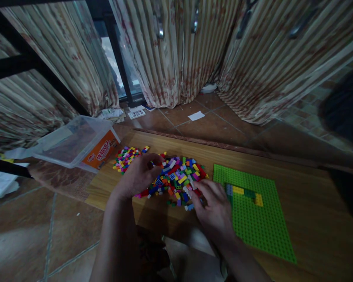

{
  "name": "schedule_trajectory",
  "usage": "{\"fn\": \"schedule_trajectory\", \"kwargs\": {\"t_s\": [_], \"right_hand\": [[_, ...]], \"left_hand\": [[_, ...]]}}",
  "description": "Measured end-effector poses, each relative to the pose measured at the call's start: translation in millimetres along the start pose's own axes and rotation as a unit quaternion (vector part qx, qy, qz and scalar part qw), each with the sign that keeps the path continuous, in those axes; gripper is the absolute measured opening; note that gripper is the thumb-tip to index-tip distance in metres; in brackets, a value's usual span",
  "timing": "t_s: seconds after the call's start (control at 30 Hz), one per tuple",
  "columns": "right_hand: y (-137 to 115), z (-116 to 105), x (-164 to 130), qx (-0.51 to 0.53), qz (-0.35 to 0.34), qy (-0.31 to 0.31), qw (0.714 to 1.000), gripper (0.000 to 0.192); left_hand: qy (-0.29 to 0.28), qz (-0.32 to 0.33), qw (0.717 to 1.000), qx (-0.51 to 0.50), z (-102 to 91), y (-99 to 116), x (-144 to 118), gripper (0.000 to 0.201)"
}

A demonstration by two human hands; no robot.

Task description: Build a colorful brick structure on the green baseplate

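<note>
My left hand hovers over the left part of a heap of mixed toy building bricks. Its fingers are bent, with the thumb apart from the index finger, and nothing shows between them. At the heap's right side, my right hand has thumb and index finger closed around a pale brick. To the right of that hand lies a green baseplate. A bent row of yellow, dark green and blue bricks sits on it, partly hidden by my right hand.
Small bricks spread at the heap's left end. A clear plastic box with an orange label stands beyond the left end of the wooden table. Papers lie on the tiled floor by striped curtains. A dark shape fills the right edge.
</note>
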State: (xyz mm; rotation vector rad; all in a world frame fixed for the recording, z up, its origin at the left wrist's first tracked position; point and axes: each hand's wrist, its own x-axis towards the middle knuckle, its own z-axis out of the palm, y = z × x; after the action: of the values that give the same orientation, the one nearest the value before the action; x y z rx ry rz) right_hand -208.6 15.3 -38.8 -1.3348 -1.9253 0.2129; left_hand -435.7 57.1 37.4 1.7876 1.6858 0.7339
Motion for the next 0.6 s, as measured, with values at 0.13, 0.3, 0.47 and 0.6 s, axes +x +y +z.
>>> {"fn": "schedule_trajectory", "kwargs": {"t_s": [0.13, 0.3, 0.47, 0.6], "right_hand": [[-7, 18, 9, -0.068, 0.000, -0.013, 0.998, 0.024], [-6, 24, 8, -0.055, 0.027, -0.017, 0.998, 0.018], [-2, 15, 6, 0.152, 0.112, 0.017, 0.982, 0.018], [1, 11, 2, 0.279, 0.198, 0.012, 0.939, 0.023]], "left_hand": [[-0.007, 0.003, 1.000, -0.004, -1.1, -3, 1, 0.024], [-0.023, 0.017, 1.000, -0.012, 2.6, -10, 1, 0.024], [-0.033, 0.037, 0.998, -0.033, 6.6, -13, -2, 0.024], [-0.058, 0.049, 0.996, -0.046, 6.4, -7, -4, 0.023]]}}
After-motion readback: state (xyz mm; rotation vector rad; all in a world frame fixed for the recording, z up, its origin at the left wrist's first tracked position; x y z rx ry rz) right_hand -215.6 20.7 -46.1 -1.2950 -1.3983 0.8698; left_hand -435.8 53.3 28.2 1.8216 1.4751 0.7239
